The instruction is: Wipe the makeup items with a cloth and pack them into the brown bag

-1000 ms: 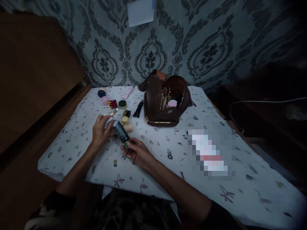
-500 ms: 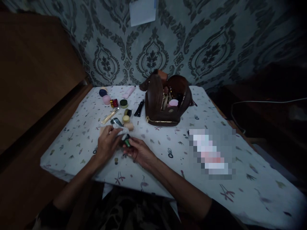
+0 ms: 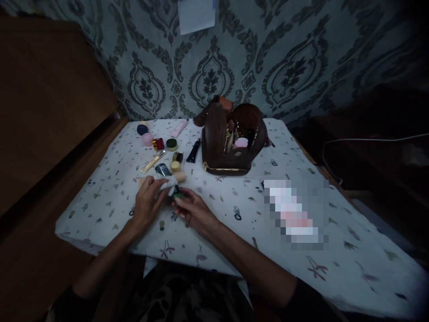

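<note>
Between the fingers of my left hand point(image 3: 146, 201) is a white wipe point(image 3: 167, 184), its end pressed against a small green container point(image 3: 177, 195). My right hand point(image 3: 192, 209) grips that container from the right; its exact kind is partly hidden by my fingers. Just beyond my hands lie a dark green tube point(image 3: 163, 169), a beige tube point(image 3: 179, 177) and a round jar with a pale yellow lid point(image 3: 175, 166). A slim cream-coloured tube point(image 3: 152, 162) rests farther left.
A brown leather bag point(image 3: 228, 152) stands unzipped at the back. Near it are a black tube point(image 3: 193, 150), a pink tube point(image 3: 178, 128), a green-lidded jar point(image 3: 172, 144), a red jar point(image 3: 158, 143) and a pink round container point(image 3: 147, 139). A blurred-out object point(image 3: 291, 212) lies at right.
The green container has turned slightly in my right hand, and less of it shows. My left hand stays at it with the wipe. The whole view has shifted a little.
</note>
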The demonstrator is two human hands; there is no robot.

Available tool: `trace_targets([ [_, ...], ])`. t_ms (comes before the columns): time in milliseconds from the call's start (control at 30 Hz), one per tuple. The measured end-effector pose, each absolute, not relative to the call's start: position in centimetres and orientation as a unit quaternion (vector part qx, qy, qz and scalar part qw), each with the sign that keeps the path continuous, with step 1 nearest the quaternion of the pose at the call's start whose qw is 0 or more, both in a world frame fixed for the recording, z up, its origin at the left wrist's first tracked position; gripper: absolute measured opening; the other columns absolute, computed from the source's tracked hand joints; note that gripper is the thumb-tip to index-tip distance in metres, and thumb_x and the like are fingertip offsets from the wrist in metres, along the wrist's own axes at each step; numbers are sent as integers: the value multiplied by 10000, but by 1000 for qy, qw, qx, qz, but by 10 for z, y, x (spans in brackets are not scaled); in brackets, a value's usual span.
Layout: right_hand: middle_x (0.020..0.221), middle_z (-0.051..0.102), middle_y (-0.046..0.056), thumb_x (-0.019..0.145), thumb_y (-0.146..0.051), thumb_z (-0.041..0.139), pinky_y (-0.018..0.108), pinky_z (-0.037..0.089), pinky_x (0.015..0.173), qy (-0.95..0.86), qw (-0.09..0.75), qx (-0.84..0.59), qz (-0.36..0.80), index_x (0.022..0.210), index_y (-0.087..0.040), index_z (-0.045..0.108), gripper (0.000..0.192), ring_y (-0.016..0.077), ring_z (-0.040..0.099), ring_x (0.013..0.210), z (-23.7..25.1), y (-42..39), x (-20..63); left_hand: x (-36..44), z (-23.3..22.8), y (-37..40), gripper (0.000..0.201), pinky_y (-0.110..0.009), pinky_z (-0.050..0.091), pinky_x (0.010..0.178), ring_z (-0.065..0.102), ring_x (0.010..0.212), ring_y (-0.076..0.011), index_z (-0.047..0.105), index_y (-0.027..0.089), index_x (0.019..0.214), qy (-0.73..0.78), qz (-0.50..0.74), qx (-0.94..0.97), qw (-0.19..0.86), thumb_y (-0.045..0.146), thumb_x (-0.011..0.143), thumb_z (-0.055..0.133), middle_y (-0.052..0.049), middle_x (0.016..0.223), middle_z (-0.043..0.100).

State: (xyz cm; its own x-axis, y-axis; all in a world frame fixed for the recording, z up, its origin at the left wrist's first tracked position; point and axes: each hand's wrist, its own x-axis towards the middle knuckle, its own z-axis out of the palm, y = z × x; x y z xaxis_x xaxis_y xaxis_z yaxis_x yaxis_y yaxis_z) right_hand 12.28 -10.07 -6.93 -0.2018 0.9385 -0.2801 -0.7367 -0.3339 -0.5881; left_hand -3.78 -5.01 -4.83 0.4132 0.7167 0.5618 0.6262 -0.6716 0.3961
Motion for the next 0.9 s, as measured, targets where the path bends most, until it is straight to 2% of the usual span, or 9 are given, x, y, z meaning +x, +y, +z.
trace_targets([
  [167, 730, 695, -10, 538, -348, 918, 171, 460, 486, -180, 555, -297, 756, 942, -168, 559, 570, 113, 670, 571, -72, -102, 124, -35, -54, -67, 211, -268, 438, 686, 525, 821, -168, 631, 216, 1131, 368, 341, 864, 47, 272, 955, 531, -32, 920, 495],
  [333, 746, 722, 32, 599, -378, 887, 169, 455, 490, -191, 541, -297, 763, 947, -176, 519, 545, 120, 673, 580, -73, -103, 126, -37, -40, -26, 206, -294, 453, 749, 545, 848, -186, 648, 204, 1086, 427, 360, 828, 52, 297, 945, 530, -27, 892, 518],
  [500, 761, 711, 28, 566, -373, 904, 173, 469, 494, -179, 540, -295, 768, 910, -161, 540, 543, 115, 670, 575, -72, -103, 127, -38, -31, 3, 209, -317, 459, 837, 578, 929, -206, 631, 190, 1087, 451, 388, 802, 57, 294, 930, 541, -42, 963, 581],
  [700, 753, 667, -18, 552, -278, 917, 163, 426, 448, -176, 554, -311, 752, 887, -154, 585, 488, 97, 655, 546, -70, -101, 125, -35, -42, -35, 189, -304, 463, 791, 561, 886, -196, 624, 210, 1094, 417, 360, 832, 67, 281, 947, 528, -33, 930, 546],
  [800, 747, 667, -8, 588, -314, 897, 161, 416, 441, -189, 557, -308, 748, 910, -133, 623, 460, 87, 641, 533, -69, -101, 126, -34, -50, -61, 199, -281, 456, 740, 549, 838, -179, 616, 215, 1123, 390, 343, 852, 75, 273, 953, 530, -28, 911, 520],
  [900, 749, 678, -10, 603, -349, 885, 166, 407, 428, -205, 566, -305, 738, 993, -150, 614, 516, 101, 647, 523, -70, -101, 127, -34, -53, -67, 218, -272, 443, 709, 533, 815, -171, 617, 211, 1144, 377, 332, 863, 60, 273, 954, 529, -30, 919, 503],
])
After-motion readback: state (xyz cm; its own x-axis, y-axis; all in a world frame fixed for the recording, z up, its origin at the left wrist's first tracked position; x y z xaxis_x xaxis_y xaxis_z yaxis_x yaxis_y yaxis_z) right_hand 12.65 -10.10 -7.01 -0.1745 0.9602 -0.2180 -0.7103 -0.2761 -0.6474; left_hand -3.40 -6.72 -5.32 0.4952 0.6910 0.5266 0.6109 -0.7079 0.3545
